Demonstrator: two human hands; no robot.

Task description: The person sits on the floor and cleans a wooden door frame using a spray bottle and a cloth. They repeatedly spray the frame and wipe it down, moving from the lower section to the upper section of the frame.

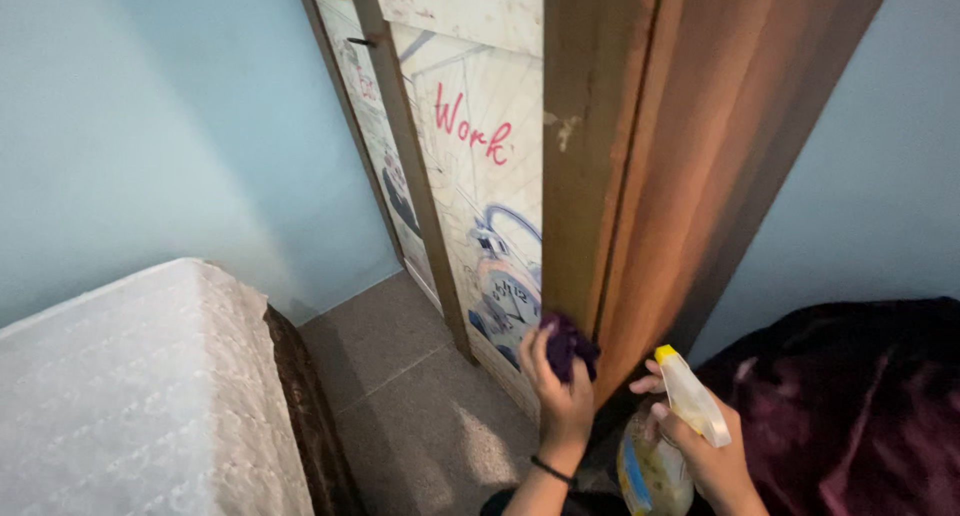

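Lower centre: left hand (562,391) grips a dark purple cloth (568,343) against the wardrobe's brown edge (585,176); right hand (708,454) clasps a yellow-nozzled spray bottle (665,441), blue-and-yellow label, lower right.

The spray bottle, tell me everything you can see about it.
The spray bottle is translucent plastic with a white trigger head and a yellow nozzle tip pointing up and left toward the wooden cabinet. Yellowish liquid shows inside, and a label with blue wraps the body. It is tilted, held by the right hand, whose fingers curl around the neck. Its base is cut off by the frame's lower edge.
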